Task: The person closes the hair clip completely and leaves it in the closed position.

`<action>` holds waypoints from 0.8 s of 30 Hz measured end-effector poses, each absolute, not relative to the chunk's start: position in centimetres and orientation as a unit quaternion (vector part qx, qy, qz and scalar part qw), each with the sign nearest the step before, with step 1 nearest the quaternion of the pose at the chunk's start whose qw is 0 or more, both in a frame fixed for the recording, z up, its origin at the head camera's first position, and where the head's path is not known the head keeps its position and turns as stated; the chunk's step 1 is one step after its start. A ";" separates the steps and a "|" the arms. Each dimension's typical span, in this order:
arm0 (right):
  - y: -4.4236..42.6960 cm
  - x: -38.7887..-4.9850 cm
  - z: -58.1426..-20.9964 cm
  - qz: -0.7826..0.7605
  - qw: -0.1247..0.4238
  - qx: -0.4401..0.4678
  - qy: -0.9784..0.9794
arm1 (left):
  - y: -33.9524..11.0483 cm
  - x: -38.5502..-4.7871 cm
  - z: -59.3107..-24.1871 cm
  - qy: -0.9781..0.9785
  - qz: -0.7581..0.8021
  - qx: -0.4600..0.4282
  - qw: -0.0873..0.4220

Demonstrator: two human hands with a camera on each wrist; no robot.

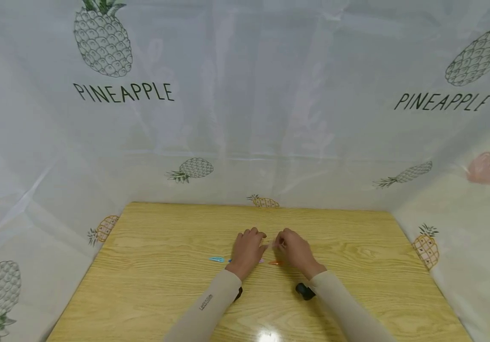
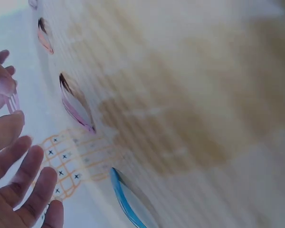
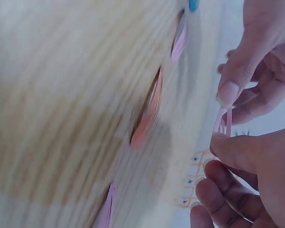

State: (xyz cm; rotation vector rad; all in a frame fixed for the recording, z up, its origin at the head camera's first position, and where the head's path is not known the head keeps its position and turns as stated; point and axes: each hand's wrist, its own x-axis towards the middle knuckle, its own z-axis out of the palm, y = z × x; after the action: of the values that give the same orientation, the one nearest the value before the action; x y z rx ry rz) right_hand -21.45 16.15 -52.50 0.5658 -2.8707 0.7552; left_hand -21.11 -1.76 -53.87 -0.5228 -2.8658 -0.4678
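A pink hair clip point(image 3: 223, 121) with thin slotted prongs is held up between both hands, above the wooden table. My left hand point(image 1: 247, 251) pinches one end between thumb and finger. From the other side, my right hand point(image 1: 295, 250) pinches the opposite end, its other fingers loosely curled. More snap hair clips lie in a row under and beside the hands: a light blue clip point(image 1: 217, 259) to the left, an orange clip point(image 3: 147, 114) and a pink-purple clip point(image 2: 76, 111) between the wrists. A lilac clip point(image 3: 106, 209) shows at the bottom of the right wrist view.
The wood-grain table point(image 1: 159, 294) reaches back to a white sheet point(image 1: 262, 118) printed with pineapples, which also hangs at both sides. A black wrist device point(image 1: 305, 291) sits under the right sleeve. A bright light reflection lies on the front of the table.
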 end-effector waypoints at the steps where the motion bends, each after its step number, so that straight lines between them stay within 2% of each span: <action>1: 16.1 -21.1 -52.3 0.248 0.062 0.192 -0.947 | -1.9 -20.9 -53.9 -0.965 -0.156 -0.183 0.101; 14: 15.6 -18.7 -51.5 0.266 0.060 0.205 -0.940 | -3.5 -18.0 -52.9 -0.954 -0.167 -0.214 0.130; 24: 15.9 -17.4 -51.4 0.274 0.069 0.257 -0.924 | -4.3 -16.1 -52.5 -0.945 -0.184 -0.227 0.144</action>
State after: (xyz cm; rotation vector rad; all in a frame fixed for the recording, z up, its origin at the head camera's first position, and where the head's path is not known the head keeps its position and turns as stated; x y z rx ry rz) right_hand -17.37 15.91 -51.41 0.7725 -2.7823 0.8236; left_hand -16.13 -4.27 -52.51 -0.6549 -2.7241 -0.5308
